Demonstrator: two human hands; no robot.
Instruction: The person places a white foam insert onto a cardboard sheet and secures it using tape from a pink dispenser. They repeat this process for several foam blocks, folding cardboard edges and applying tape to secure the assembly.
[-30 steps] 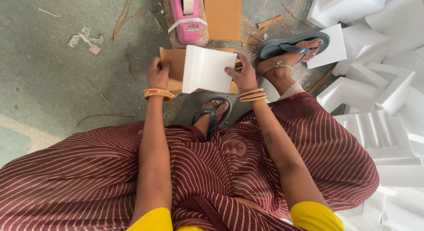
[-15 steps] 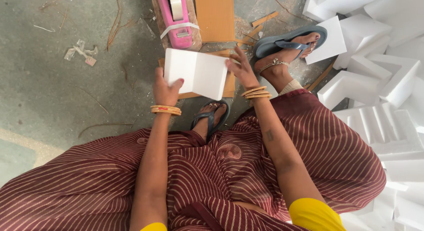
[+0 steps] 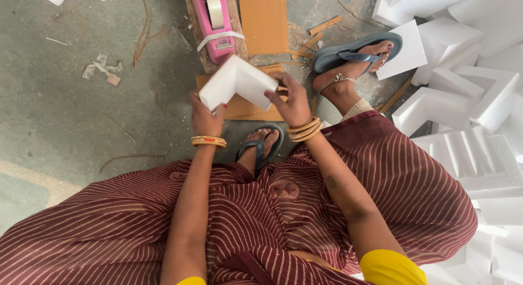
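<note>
Both my hands hold one white foam corner piece (image 3: 235, 81), an L-shaped block with its angle pointing away from me. My left hand (image 3: 206, 116) grips its left arm from below. My right hand (image 3: 292, 101) pinches the end of its right arm. Under the piece lie flat brown cardboard sheets (image 3: 243, 108) on the concrete floor. A pink tape dispenser (image 3: 216, 23) stands just beyond the foam piece. I sit with a striped maroon skirt over my knees, my sandalled feet (image 3: 260, 146) below the hands.
A tall cardboard sheet (image 3: 264, 21) lies beside the dispenser. Many white foam corner pieces (image 3: 463, 100) are heaped along the right side. My other sandalled foot (image 3: 354, 59) rests near them. Cardboard scraps and twigs (image 3: 103, 70) litter the floor at left.
The foam piece has been turned in my hands: it showed a flat broad face before, now its L-shaped angle points away. Both hands have risen slightly off the cardboard.
</note>
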